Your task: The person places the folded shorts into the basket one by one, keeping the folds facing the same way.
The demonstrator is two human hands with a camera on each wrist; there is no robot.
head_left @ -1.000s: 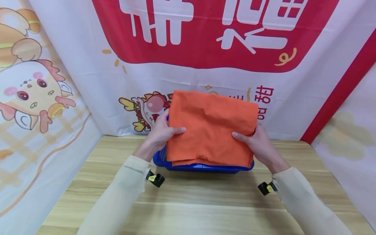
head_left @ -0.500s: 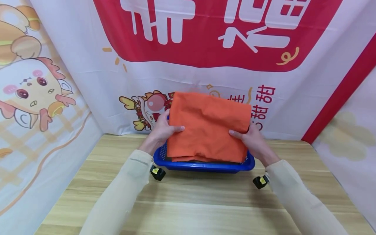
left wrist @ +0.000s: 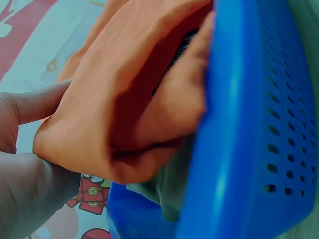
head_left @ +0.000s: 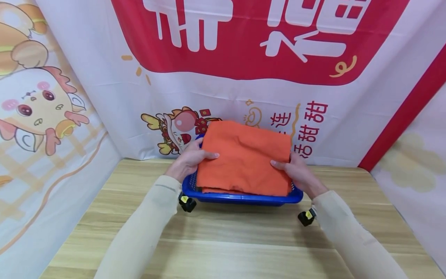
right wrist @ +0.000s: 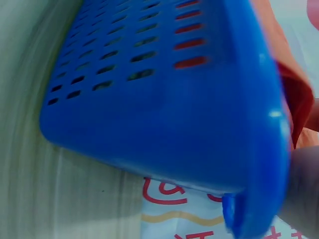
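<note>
A folded orange cloth (head_left: 244, 162) lies over the blue plastic basket (head_left: 240, 198), its near edge just inside the front rim. My left hand (head_left: 191, 158) pinches the cloth's left side, thumb on top and fingers beneath. On the opposite side my right hand (head_left: 299, 172) grips the right edge in the same way. The left wrist view shows the cloth's open fold (left wrist: 84, 124) and a grey-green fabric (left wrist: 172, 196) below it in the basket. In the right wrist view, the basket's perforated wall (right wrist: 149, 114) hides most of the cloth and hand.
The basket stands on a light wooden table (head_left: 237, 240), close to the printed white-and-red backdrop (head_left: 223, 89). Another printed curtain (head_left: 42, 128) borders the left side. A small black camera sits on each wrist, the left one (head_left: 187, 202) near the basket's front corner.
The orange cloth has come down into the basket, its far edge lower. My right hand has shifted left with the cloth's right edge, uncovering more of the basket's right rim.
</note>
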